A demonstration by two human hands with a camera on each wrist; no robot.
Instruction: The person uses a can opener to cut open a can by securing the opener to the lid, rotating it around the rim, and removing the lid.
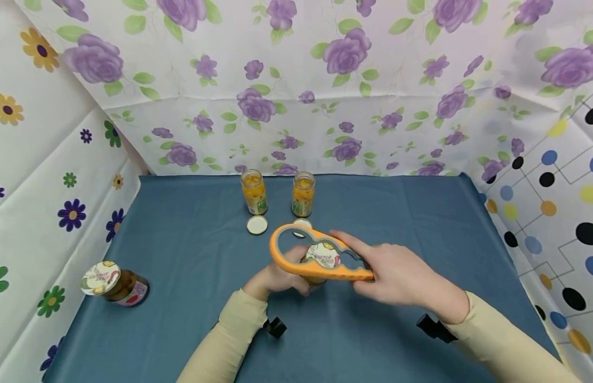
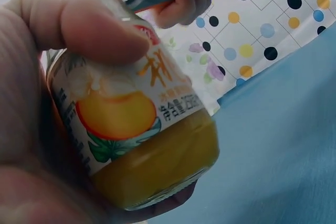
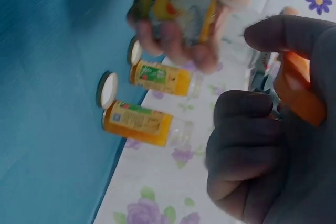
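Observation:
My left hand (image 1: 273, 277) grips a glass jar of yellow fruit (image 2: 152, 150) round its side, the thumb across its label. In the left wrist view the jar is tilted and held up from the blue cloth. Its printed lid (image 1: 320, 256) shows through the frame of an orange jar opener (image 1: 332, 271) with grey wavy inner edges. My right hand (image 1: 397, 271) holds the opener by its narrow end, fingers curled round it. From the head view, the opener overlaps the lid; whether its grey edges touch the lid I cannot tell.
Two lidless jars of yellow fruit (image 1: 255, 196) (image 1: 303, 198) stand at the table's back edge. One removed lid (image 1: 256, 225) lies before the left jar; another lies partly behind the opener. At far left stands a lidded jar with dark contents (image 1: 130, 287).

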